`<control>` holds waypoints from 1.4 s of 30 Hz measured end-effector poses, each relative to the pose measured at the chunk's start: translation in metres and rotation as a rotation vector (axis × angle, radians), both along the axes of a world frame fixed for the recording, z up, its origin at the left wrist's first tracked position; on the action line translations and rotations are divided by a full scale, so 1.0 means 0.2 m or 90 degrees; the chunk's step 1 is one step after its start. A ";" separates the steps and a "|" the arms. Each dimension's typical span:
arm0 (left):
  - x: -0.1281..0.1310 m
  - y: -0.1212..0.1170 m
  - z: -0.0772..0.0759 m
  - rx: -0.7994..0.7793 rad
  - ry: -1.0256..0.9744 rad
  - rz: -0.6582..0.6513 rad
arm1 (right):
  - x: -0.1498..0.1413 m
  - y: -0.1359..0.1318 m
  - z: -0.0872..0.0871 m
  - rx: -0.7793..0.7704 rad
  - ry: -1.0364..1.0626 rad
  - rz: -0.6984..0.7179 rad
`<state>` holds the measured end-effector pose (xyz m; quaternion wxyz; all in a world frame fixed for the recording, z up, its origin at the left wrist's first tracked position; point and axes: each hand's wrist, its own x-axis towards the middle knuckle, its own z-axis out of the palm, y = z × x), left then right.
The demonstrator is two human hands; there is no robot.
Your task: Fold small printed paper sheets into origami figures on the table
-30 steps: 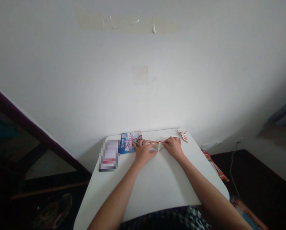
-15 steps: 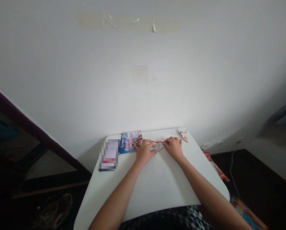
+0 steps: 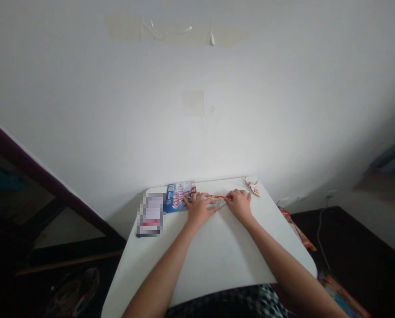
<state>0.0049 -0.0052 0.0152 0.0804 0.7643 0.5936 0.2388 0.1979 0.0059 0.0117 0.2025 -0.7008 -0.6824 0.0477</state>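
We pinch thin, red-edged paper in our closed right grip; our left grip, spread and arched, touches its other end. A flat flyer lies left of both, a crumpled scrap right.

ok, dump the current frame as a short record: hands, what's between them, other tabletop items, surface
left_hand: left hand, fingers spread, over left part of the paper
right_hand: right hand, fingertips at the paper's red edge; grip unclear
paper: thin, printed, partly hidden by hands
left_side: blue leaflet; pixelated rectangular item
far_right_corner: crumpled-looking red-and-white piece
surface: white table against wall
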 end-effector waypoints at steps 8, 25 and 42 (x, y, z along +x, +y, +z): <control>0.00 -0.01 0.02 -0.008 0.010 -0.004 | 0.00 -0.01 0.01 0.000 0.006 0.003; 0.00 -0.02 0.04 -0.021 0.009 -0.002 | -0.03 -0.01 0.01 0.001 0.001 -0.009; 0.03 -0.04 0.01 -0.018 0.030 0.019 | -0.03 -0.01 0.00 0.029 0.002 0.008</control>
